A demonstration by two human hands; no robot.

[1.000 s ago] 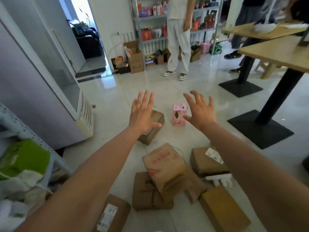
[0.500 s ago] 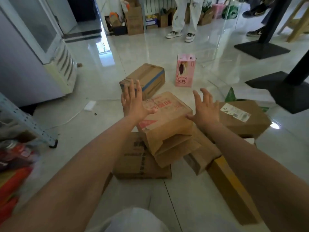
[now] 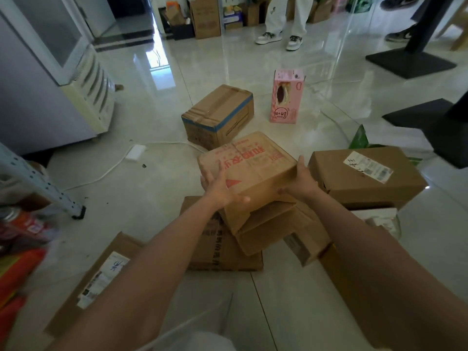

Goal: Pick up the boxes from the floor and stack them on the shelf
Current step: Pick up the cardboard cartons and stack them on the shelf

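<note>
A brown cardboard box with red print [image 3: 253, 163] lies tilted on top of a pile of cardboard boxes on the floor. My left hand [image 3: 217, 188] holds its left near corner, thumb on the front face. My right hand [image 3: 301, 181] grips its right edge. Under it lie a flat box [image 3: 222, 252] and a smaller box [image 3: 273, 229]. A box with blue tape [image 3: 217, 115] and an upright pink carton [image 3: 286, 97] stand farther off. A labelled box [image 3: 364, 176] sits to the right. The metal shelf leg [image 3: 38, 183] shows at the left.
A white cabinet [image 3: 50, 72] stands at the far left, with a white cable and adapter [image 3: 136, 152] on the tiles beside it. Black table bases [image 3: 430, 127] are on the right. A person's legs [image 3: 281, 19] stand at the back. Another flat labelled box [image 3: 96, 279] lies by my left arm.
The view dropped closer to the floor. Both hands came down from open in the air and closed onto the two sides of the red-printed box.
</note>
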